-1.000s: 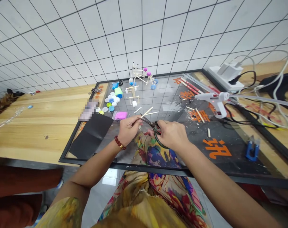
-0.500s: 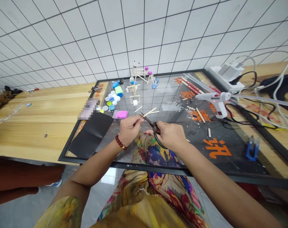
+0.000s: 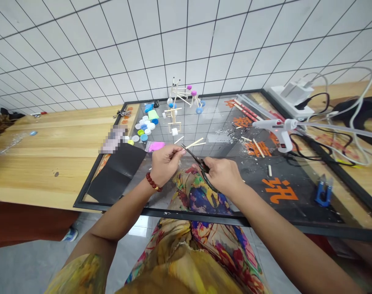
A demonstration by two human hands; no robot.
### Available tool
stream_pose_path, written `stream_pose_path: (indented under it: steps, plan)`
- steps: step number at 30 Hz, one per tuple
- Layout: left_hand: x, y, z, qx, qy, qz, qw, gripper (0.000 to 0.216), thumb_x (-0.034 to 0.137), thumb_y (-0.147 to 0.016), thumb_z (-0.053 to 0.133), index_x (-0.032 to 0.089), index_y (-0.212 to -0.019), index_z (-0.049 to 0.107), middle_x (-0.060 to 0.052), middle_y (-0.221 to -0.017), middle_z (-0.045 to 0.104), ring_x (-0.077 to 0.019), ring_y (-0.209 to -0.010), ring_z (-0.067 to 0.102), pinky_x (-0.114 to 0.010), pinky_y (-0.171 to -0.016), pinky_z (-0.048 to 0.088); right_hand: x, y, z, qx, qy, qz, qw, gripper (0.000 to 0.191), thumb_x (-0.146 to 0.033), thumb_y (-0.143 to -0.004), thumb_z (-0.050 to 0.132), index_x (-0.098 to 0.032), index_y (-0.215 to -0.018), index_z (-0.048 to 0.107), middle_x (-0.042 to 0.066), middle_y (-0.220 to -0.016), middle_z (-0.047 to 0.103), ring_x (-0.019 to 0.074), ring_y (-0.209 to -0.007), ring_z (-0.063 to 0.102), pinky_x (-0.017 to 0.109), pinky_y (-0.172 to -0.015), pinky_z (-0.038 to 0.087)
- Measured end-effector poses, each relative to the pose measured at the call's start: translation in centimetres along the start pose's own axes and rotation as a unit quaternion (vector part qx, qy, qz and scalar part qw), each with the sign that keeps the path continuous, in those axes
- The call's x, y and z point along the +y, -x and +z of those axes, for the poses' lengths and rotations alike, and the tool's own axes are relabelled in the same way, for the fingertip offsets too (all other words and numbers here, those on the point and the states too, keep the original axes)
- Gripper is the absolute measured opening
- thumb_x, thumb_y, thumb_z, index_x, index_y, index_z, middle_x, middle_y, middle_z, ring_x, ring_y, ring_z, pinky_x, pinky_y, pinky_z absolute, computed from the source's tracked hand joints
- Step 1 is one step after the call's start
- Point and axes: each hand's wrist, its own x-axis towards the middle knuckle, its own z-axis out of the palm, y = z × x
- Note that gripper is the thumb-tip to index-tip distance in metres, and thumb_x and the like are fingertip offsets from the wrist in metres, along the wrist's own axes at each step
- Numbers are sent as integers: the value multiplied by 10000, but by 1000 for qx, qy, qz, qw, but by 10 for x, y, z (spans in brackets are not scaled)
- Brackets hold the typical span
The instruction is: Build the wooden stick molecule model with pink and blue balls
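My right hand (image 3: 224, 173) is wrapped round the dark handles of a pair of scissors (image 3: 193, 156), whose blades point up and left. At the blade tips my left hand (image 3: 165, 162) is closed in a pinch. Whatever lies between its thumb and finger is too small or hidden to make out. Just beyond the blades, several pale wooden sticks (image 3: 197, 143) lie on the glass-topped board (image 3: 214, 126). Farther back stands a small stick frame with a white wheel-like piece (image 3: 174, 131). Behind it, another stick model carries pink balls (image 3: 193, 93) and blue discs (image 3: 199, 110).
On the right lie a white glue gun (image 3: 279, 130) with cables, a power strip (image 3: 291, 102) and blue-handled cutters (image 3: 324, 191). Bottle caps (image 3: 144, 126), a pink clay packet (image 3: 156, 146) and black paper (image 3: 118, 169) are left. Another person's leg (image 3: 29, 223) shows lower left.
My left hand has shifted slightly left and down, staying pinched by the blade tips. The scissors' handles have turned a little in my right hand. Models and loose sticks stay put.
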Motion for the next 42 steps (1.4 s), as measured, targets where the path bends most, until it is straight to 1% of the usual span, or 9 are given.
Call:
stream_pose_path:
  steps: [4,8,15,18,22,28,30,36,42]
  plan:
    - [2,-7,-9,-93,93,-111,985,312,453,-714,748,164,-687,637,15,-526,575,-57,-427,386,-213,-421,279,3,2,1,8,-13,-24,1000,324,-428,-852,454,-197,-679,601,45,-613,667,163,-570,570,286,-554,197]
    - [0,-16,-16,-243,198,-260,913,386,486,-643,793,150,-717,620,28,-501,530,-27,-358,264,-204,-371,158,7,2,1,10,-20,-46,999,289,-417,-816,484,-198,-667,598,45,-606,664,163,-570,571,280,-553,212]
    - [-2,0,-2,-18,-7,-9,1000,216,372,-764,711,173,-702,652,3,-582,588,-98,-570,511,-233,-559,398,5,1,1,-3,-7,-5,1000,249,-373,-806,494,-202,-652,590,45,-610,671,167,-573,567,279,-552,204]
    - [0,-6,-8,-107,88,-105,985,286,430,-738,726,166,-690,626,23,-510,533,-68,-442,400,-219,-444,300,5,2,1,4,-22,-21,1000,328,-442,-827,473,-199,-640,589,45,-578,646,158,-540,537,276,-546,208]
    - [2,-16,-16,-259,201,-249,911,388,508,-666,766,157,-732,616,48,-492,490,-31,-358,250,-202,-371,161,7,2,2,19,-34,-46,998,390,-494,-840,449,-194,-640,598,47,-566,633,149,-519,523,275,-543,218]
    - [0,-4,-5,-25,-17,-2,1000,251,417,-761,716,178,-729,647,12,-595,587,-84,-554,492,-217,-535,394,7,0,2,6,-9,-13,1000,334,-439,-832,467,-200,-644,606,50,-581,657,166,-548,564,274,-539,222]
    - [0,-4,-7,-29,-19,12,999,259,421,-776,701,179,-705,643,13,-564,575,-89,-548,490,-223,-539,397,7,0,1,3,-13,-21,1000,342,-456,-827,473,-199,-643,603,50,-575,653,165,-543,562,273,-538,221]
    - [0,-16,-15,-215,160,-176,947,400,535,-714,731,154,-730,607,33,-499,524,-35,-371,301,-200,-375,204,8,1,2,17,-36,-47,998,435,-527,-852,429,-195,-632,606,51,-548,627,151,-507,526,273,-530,222]
    - [-7,-3,2,-38,33,-17,999,237,371,-747,733,168,-736,613,34,-579,570,-67,-516,482,-201,-510,377,6,0,3,3,-10,-3,1000,433,-535,-843,434,-205,-632,617,57,-546,634,175,-534,553,274,-537,233]
